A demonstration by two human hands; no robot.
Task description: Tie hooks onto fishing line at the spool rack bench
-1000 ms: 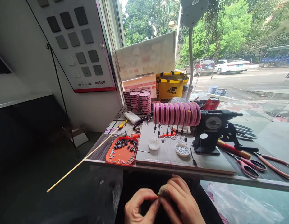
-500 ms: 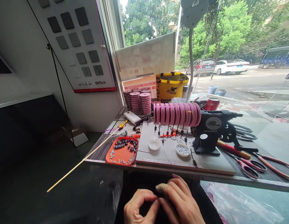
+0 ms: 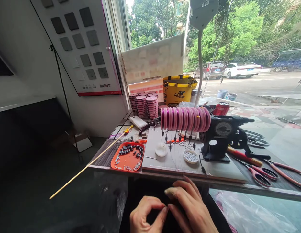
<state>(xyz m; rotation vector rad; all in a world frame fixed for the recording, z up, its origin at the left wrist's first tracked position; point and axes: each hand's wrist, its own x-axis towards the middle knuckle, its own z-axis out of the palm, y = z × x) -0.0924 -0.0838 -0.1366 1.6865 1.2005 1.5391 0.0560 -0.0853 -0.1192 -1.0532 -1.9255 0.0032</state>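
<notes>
My left hand (image 3: 148,214) is low in the centre of the view, thumb and index fingertip pinched together. Whatever lies in that pinch is too small to make out. Close on its right is my right hand (image 3: 190,205), with fingers loosely bent and a gap between thumb and index finger; the index fingertip has a pale covering. Its thumb tip points at the left pinch. Above both hands, a row of pink spools (image 3: 185,119) sits on a black hand-cranked winder (image 3: 219,139). Thin lines with small black pieces (image 3: 170,148) hang from the spools.
An orange tray (image 3: 127,160) holds black and metal pieces. Beside a white disc (image 3: 161,150) on the board is a dish of grey beads (image 3: 190,156). Scissors (image 3: 261,178) and pliers (image 3: 287,171) lie right. A thin stick (image 3: 88,165) juts past the table edge.
My right hand has shifted slightly right and opened a little, its upper fingers lifting and its thumb moving off the left fingertips. My left hand keeps its pinch. The view has moved slightly.
</notes>
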